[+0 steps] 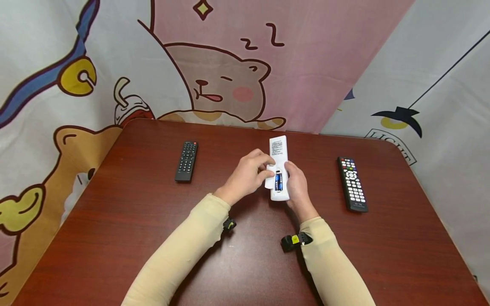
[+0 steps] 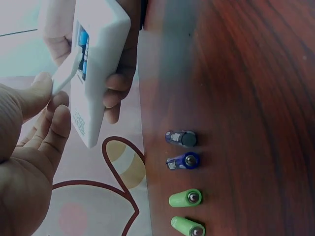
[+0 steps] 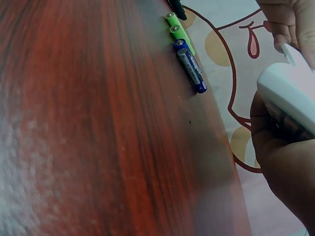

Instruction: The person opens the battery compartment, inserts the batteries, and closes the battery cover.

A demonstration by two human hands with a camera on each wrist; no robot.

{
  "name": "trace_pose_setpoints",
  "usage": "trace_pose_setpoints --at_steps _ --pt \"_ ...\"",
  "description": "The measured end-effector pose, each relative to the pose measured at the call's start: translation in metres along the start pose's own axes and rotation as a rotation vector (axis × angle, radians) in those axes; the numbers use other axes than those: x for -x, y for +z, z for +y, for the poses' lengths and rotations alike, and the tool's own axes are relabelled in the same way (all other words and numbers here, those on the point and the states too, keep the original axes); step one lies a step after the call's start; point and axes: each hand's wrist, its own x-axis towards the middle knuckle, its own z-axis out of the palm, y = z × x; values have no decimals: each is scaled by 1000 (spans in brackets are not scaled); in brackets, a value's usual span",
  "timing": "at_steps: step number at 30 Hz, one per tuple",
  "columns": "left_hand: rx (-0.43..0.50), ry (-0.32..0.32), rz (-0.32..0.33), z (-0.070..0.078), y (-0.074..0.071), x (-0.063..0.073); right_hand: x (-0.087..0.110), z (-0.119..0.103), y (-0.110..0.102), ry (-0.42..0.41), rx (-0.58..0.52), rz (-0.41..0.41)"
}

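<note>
My right hand [image 1: 298, 187] holds a white remote control [image 1: 278, 146] from its right side, back facing up, raised above the table. Blue batteries [image 1: 278, 182] lie in its uncovered compartment. Between thumb and fingers, my left hand [image 1: 248, 173] pinches the white battery cover [image 1: 269, 182]. In the left wrist view this cover [image 2: 67, 72] stands at an angle to the remote [image 2: 102, 46], one edge by the compartment. The right wrist view shows the remote's end [image 3: 285, 83] and some of its front buttons, mostly shadowed.
Blue batteries [image 2: 183, 161] and green batteries [image 2: 186, 198] lie in a row on the brown table [image 1: 115, 238]; in the head view they cannot be seen. A black remote [image 1: 186, 161] lies left, another black remote [image 1: 352, 185] right. A cartoon-print cloth [image 1: 306, 63] hangs behind.
</note>
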Motion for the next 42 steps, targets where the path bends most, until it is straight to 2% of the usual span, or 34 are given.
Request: trace_pose_setpoints --at_steps 23,42 --pt "48 -3 48 7 7 -1 0 -1 3 31 -62 3" --pt "104 13 57 4 12 0 1 -4 4 73 -107 3"
